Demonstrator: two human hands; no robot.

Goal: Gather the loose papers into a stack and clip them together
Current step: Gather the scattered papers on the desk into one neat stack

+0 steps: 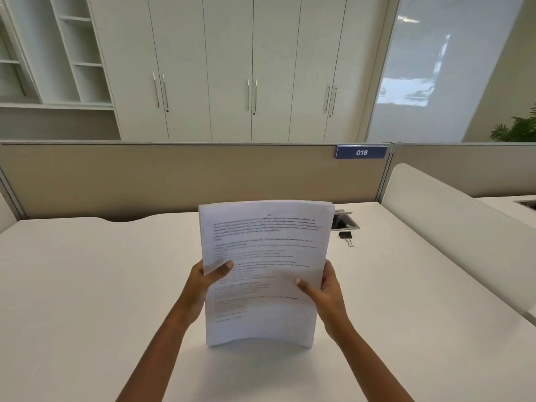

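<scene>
Thumbs of the left hand [203, 281] and right hand [326, 294] pinched the upright paper stack [264, 271] (bottom edge bowed); a binder clip [346, 236] lay apart on the desk [87, 285].

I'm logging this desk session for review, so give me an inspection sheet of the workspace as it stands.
Surface: white desk, mostly bare.
Job's things: paper stack held upright, bottom edge at the desk, bowed; black binder clip lying apart, to the right and behind.
Clutter: nothing seen.
Grips: left hand and right hand each closed on a side edge of the stack, thumbs on the front sheet.
Cables: nothing seen; open cable port behind the stack.
Surroundings: beige partition with sign 016, white cabinets, plant.
</scene>
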